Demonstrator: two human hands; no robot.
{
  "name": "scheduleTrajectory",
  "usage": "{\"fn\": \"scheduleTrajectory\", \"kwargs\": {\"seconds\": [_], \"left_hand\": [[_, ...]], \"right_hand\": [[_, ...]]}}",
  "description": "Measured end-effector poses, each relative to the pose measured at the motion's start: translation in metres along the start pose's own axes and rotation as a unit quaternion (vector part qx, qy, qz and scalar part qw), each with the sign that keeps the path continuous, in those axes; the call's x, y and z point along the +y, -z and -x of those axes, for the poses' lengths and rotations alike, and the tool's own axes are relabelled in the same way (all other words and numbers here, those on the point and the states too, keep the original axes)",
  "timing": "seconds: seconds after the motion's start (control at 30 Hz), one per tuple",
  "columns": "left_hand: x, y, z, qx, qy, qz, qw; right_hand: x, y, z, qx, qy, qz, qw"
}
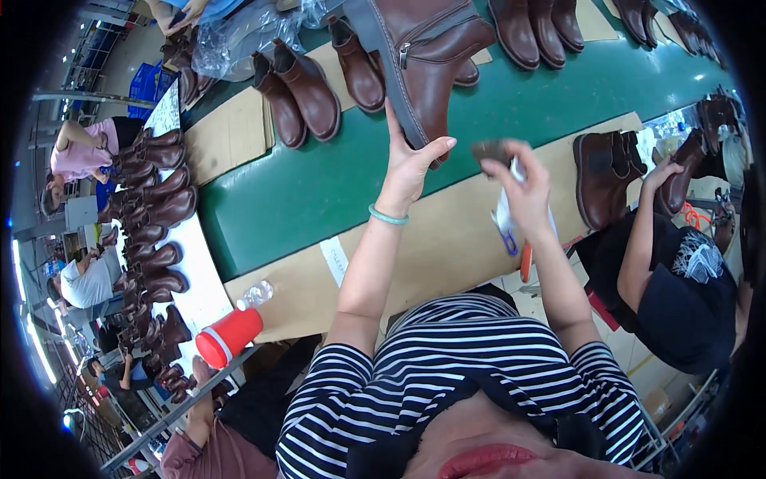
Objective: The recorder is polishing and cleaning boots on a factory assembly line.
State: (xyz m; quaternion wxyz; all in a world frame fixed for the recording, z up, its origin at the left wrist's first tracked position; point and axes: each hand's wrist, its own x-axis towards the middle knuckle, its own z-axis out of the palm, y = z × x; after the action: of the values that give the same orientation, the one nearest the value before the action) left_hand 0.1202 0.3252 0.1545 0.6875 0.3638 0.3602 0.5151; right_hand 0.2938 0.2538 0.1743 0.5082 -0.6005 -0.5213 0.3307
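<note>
A brown leather ankle boot (431, 68) with a side zip and a stitched sole edge is held up over the table. My left hand (405, 164) grips its lower end, with fingers behind the sole and thumb in front, and a pale green bangle on the wrist. Just right of the boot, apart from it, my right hand (523, 185) is closed on a small dark brown block (490, 152). Motion blurs the block, so its exact kind is unclear. Below that hand, something white (503, 214) and a purple loop (509, 242) show in part.
Pairs of brown boots (307, 92) stand along the far side of the green table (263, 203). Brown cardboard (439, 239) covers its near edge. A red cup (229, 335) and clear bottle (257, 294) are at left. Co-workers sit on both sides; one at right holds a boot (681, 176).
</note>
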Motion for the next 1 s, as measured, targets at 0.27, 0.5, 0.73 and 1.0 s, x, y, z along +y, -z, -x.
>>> {"fn": "scheduleTrajectory", "kwargs": {"seconds": [0.27, 0.5, 0.73, 1.0], "left_hand": [[-0.002, 0.007, 0.059, 0.025, -0.039, -0.06, 0.997], [0.008, -0.005, 0.103, -0.021, -0.053, -0.061, 0.996], [0.011, -0.004, 0.12, -0.034, -0.094, -0.095, 0.99], [0.016, -0.02, 0.126, -0.032, -0.028, -0.024, 0.999]], "right_hand": [[-0.05, -0.039, 0.021, -0.02, 0.213, 0.174, 0.961], [-0.09, -0.015, 0.047, 0.016, 0.193, 0.051, 0.98], [-0.062, -0.001, 0.083, -0.049, 0.225, 0.121, 0.966], [-0.072, -0.011, 0.09, 0.003, 0.208, 0.123, 0.971]]}}
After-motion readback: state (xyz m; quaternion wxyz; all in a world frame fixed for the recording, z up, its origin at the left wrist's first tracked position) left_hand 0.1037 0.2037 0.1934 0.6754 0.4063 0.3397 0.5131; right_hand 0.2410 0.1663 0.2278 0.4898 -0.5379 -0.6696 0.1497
